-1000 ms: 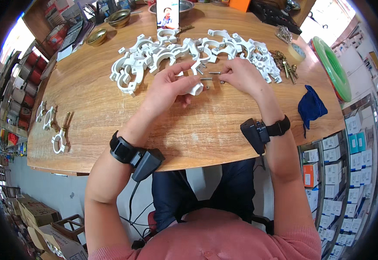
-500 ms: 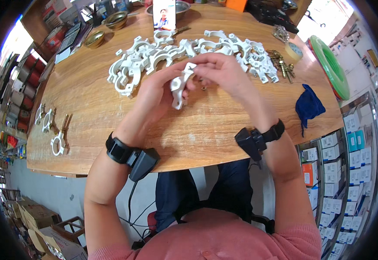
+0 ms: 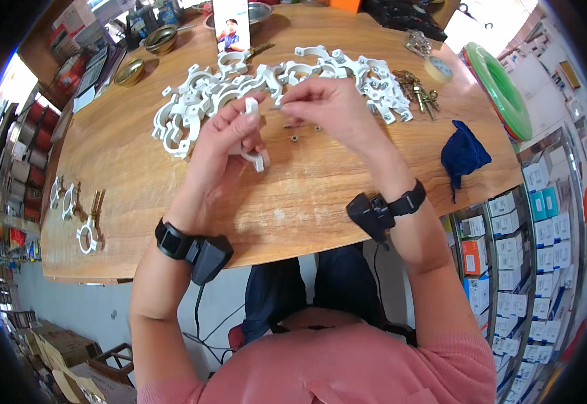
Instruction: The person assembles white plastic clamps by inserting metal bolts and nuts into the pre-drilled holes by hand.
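The left hand's [image 3: 220, 140] fingers are clamped around a white, curved plastic clamp piece [image 3: 259, 161], held above the desk [image 3: 293, 209] with its ends showing past the thumb and fingertips. The right hand's [image 3: 334, 113] thumb and forefinger are pinched together on a thin grey metal screw [image 3: 275, 108], near the piece's upper end. Small metal nuts [image 3: 295, 139] lie just beyond the hands' gap. Behind spreads a heap of white plastic clamps [image 3: 271, 79]; right of it, brass-coloured metal bolts [image 3: 422, 96] and, nearer, a navy cloth pouch [image 3: 465, 158].
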Available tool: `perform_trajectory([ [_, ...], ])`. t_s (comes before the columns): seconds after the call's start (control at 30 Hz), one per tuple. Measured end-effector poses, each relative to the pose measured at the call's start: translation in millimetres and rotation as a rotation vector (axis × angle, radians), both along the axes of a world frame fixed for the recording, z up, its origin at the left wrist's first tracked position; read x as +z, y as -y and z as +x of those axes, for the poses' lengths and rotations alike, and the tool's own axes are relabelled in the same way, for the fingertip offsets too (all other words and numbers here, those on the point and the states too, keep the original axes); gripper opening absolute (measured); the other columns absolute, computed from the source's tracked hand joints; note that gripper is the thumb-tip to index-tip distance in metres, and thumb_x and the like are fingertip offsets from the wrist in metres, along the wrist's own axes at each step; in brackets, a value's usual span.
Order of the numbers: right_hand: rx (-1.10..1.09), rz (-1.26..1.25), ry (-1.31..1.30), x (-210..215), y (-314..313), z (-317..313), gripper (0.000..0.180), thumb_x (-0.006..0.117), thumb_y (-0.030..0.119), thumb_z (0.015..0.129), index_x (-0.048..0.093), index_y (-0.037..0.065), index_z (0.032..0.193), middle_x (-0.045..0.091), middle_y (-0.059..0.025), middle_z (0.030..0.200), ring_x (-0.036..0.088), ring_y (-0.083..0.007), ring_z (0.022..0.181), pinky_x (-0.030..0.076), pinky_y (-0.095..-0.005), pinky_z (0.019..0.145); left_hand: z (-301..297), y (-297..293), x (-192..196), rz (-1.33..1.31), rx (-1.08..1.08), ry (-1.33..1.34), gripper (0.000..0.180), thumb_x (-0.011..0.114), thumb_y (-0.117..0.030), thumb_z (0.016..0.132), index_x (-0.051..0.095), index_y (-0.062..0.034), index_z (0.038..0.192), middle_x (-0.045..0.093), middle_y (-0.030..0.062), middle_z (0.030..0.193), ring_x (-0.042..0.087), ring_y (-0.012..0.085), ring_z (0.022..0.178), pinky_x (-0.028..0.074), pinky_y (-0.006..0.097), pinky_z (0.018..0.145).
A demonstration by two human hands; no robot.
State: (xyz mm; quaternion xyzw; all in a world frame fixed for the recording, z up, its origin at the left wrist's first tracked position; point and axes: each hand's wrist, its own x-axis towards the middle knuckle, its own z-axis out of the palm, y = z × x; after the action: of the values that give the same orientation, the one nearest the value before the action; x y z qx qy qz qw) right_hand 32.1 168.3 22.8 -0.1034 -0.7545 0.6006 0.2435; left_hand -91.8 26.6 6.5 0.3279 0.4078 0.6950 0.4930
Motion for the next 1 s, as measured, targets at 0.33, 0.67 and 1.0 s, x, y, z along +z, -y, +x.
perform_trajectory([
  [0.33,-0.072,0.732,0.551,-10,-48,14,0.015,0.064,0.01,0.067,0.063,0.0,0.08,0.062,-0.0107,0.071,0.059,-0.0185,0.064,0.046,-0.0281,0.06,-27,4,14,0.328,0.249,0.332,0.041,0.048,-0.031,0.086,0.041,-0.0008,0.113,0.045,-0.0005,0.065,0.041,0.0109,0.063,0.037,0.027,0.063],
  [0.67,-0.152,0.857,0.725,-8,-33,17,0.012,0.06,0.015,0.07,0.062,0.008,0.079,0.062,-0.0077,0.076,0.059,-0.0229,0.076,0.046,-0.0341,0.066,-50,9,4,0.468,0.151,0.4,0.034,0.043,-0.03,0.088,0.046,-0.0017,0.107,0.043,0.001,0.067,0.04,0.012,0.064,0.037,0.028,0.066],
  [1.0,-0.113,1.127,0.334,16,35,1,0.02,0.059,0.028,0.076,0.062,0.009,0.08,0.061,-0.0067,0.076,0.058,-0.0231,0.071,0.046,-0.032,0.061,-59,8,7,0.471,0.156,0.485,0.037,0.041,-0.034,0.09,0.038,-0.0041,0.111,0.04,0.0005,0.066,0.037,0.0114,0.06,0.036,0.025,0.06],
])
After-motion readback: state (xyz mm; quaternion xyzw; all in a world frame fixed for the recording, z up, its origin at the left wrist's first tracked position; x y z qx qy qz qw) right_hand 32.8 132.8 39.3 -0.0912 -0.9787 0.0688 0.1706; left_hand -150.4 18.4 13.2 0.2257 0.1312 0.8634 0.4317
